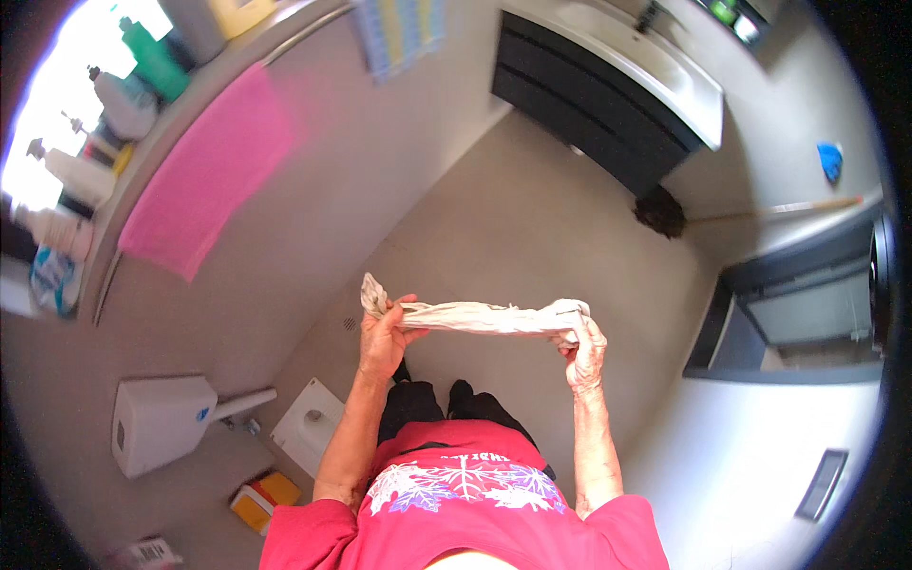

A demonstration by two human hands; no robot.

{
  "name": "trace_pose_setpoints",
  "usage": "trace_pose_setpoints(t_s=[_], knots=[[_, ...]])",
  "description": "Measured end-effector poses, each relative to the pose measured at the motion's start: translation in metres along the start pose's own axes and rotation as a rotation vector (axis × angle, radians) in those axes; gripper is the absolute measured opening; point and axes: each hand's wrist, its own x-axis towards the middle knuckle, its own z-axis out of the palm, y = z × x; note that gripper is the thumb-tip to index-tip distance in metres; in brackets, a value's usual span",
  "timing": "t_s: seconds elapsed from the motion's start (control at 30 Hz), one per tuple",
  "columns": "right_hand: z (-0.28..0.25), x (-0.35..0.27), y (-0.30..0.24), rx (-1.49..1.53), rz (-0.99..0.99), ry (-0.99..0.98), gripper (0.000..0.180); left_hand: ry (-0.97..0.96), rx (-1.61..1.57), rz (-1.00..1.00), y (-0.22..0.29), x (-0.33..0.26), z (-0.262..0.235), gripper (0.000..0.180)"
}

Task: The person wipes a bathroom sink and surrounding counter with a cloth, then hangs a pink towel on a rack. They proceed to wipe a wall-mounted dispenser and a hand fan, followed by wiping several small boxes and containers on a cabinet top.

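One red shirt (323, 532), printed with snowflakes and a short line of lettering, is nearest. Beyond it, above the grey floor (532, 218), a whitish, bunched cloth (475, 319) spans both hands: the left hand (383, 344) has its grip closed around it near one end, whose tip pokes out past the fingers; the right hand (585, 355) has its grip clamped on the other, folded end. By the floor's left edge, a white cistern (157, 427) bears a small blue mark. Along the shelf at upper left stand bottles (157, 59), their labels too small to read; a pink towel (214, 171) hangs below its edge. Farthest, a white basin (698, 90) tops a dark cabinet (589, 104).
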Motion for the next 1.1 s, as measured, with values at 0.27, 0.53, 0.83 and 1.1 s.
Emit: trace_pose_setpoints(t_s=[0.27,0.53,0.83,1.1], knots=[[-0.034,-0.079,0.004,-0.323,-0.398,0.353,0.007,-0.139,0.056,-0.064,0.021,0.0,0.003,0.019],[0.114,-0.154,0.039,-0.825,-0.252,0.357,0.029,-0.493,0.186,-0.376,0.08,-0.023,-0.004,0.02],[0.2,-0.177,0.105,-0.742,-0.225,0.075,0.024,-0.822,0.634,-0.38,0.107,0.018,-0.003,0.014],[0.136,-0.175,0.053,-1.072,-0.32,0.49,0.012,-0.928,0.846,-0.384,0.045,0.037,0.083,0.012]])
